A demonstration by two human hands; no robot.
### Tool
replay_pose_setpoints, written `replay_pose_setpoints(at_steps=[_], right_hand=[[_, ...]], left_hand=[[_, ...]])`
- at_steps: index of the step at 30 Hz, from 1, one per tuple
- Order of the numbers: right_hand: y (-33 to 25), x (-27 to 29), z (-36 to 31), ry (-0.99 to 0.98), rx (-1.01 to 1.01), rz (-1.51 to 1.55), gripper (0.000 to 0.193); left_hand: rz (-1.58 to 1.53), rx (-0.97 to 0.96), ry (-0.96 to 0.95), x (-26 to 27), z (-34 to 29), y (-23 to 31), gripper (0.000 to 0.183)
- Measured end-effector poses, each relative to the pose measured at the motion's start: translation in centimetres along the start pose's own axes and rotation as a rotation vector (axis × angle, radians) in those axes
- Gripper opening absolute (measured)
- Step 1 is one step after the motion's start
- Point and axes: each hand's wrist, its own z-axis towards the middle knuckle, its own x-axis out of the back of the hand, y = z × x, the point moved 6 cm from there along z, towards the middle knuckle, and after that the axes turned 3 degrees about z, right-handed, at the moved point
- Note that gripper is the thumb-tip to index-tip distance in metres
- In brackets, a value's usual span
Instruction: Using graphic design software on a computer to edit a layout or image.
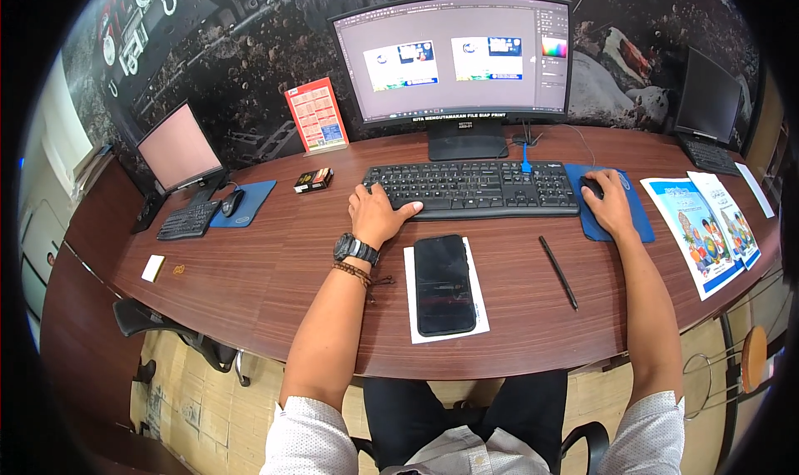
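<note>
My left hand [377,216] rests at the left end of a black keyboard [491,194], fingers spread over the keys and thumb stretched toward the front edge. My right hand [614,208] is wrapped over a black computer mouse [592,188] on a blue mouse pad [637,217]. Behind the keyboard, a wide curved monitor [491,22] displays two similar blue-and-white layouts in an editing window. Between my forearms lies a dark-screened phone [444,285] on a white sheet [483,320]. A slim black pen [558,272] sits right of the phone.
Colourful booklets [701,234] lie at the right, near a second dark monitor [712,96]. At the left are a small monitor [179,146], another keyboard [189,220] and another mouse [232,202]. A red calendar [317,117] and a small dark box [314,180] stand between.
</note>
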Motion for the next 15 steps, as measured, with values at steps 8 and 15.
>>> replay_pose_setpoints(at_steps=[8,15], right_hand=[[0.03,-0.05,0.10,-0.004,0.003,-0.016,0.033],[0.04,-0.12,0.12,-0.023,-0.024,-0.023,0.034]], left_hand=[[0.016,-0.014,0.025,-0.16,0.18,-0.12,0.096],[0.024,-0.014,0.012,0.18,0.00,0.17,0.097]])
